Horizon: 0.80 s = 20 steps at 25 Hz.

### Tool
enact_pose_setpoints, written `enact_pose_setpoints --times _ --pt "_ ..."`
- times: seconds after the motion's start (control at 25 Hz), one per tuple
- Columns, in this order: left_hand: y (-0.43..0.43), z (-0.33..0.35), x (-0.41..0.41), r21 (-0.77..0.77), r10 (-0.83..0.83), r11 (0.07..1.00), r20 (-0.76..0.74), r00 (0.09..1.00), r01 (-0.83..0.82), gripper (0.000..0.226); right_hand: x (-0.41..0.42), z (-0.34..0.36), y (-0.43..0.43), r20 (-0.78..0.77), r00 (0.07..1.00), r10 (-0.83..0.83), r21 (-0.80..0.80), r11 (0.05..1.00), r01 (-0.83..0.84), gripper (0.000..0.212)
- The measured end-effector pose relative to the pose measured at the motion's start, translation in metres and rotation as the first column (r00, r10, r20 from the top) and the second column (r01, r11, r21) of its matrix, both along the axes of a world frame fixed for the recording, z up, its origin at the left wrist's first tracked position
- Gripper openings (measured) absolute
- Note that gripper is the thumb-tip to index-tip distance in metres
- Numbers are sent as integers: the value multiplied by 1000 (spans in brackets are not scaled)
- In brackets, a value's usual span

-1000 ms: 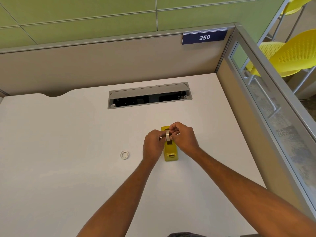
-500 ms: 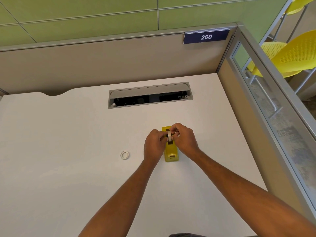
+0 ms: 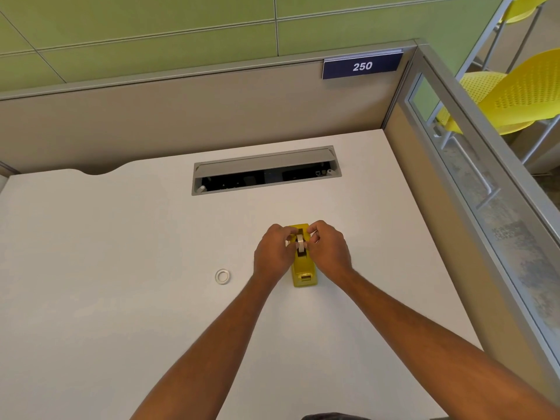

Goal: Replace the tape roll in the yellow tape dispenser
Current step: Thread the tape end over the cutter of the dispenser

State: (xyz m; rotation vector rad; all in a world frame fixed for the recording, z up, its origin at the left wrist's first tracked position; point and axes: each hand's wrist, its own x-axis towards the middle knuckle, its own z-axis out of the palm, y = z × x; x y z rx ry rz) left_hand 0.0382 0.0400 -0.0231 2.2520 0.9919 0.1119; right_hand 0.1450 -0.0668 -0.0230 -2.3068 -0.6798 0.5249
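A yellow tape dispenser [image 3: 305, 270] stands on the white desk [image 3: 121, 283], its cutter end toward me. A whitish tape roll [image 3: 300, 242] sits upright in or just over the dispenser's slot. My left hand [image 3: 273, 253] pinches the roll from the left side and my right hand [image 3: 328, 251] pinches it from the right. The fingers hide the roll's hub and the slot's sides. A small white empty ring [image 3: 222, 276], a bare tape core, lies flat on the desk to the left of my left hand.
A grey cable hatch [image 3: 266, 169] is open in the desk behind the dispenser. Beige partition walls close the back and right side, with a sign reading 250 [image 3: 362, 66]. Yellow chairs [image 3: 521, 92] stand beyond the glass panel on the right.
Both hands stay on the roll over the dispenser; the fingers shift slightly and the roll sits a little lower. The bare core has not moved.
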Motion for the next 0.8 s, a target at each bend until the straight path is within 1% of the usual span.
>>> enact_pose_setpoints --times 0.12,0.2,0.28,0.36,0.48,0.6,0.8 --pt "6 4 2 -1 -71 997 -56 996 71 31 -4 -1 -3 2 999 -44 -30 999 44 11" --pt "8 6 3 15 -97 995 -83 992 99 31 -7 -1 -6 -12 998 -62 -20 998 62 11" --pt "10 7 4 21 -111 993 -93 989 114 31 -11 -2 -10 -58 996 -63 12 998 64 11" --pt "12 9 5 17 -122 992 -95 988 124 29 -17 -5 -13 -112 992 -55 23 998 58 2" --pt "15 11 6 15 -133 991 -83 988 135 24 -26 -8 -13 -147 985 -85 1 996 86 13" --pt "16 14 8 16 -123 992 -68 990 124 17 -30 -9 -10 -106 985 -135 -36 991 132 26" --pt "20 21 13 34 -167 985 -96 981 171 12 -31 -11 -8 -77 988 -131 -56 990 127 27"
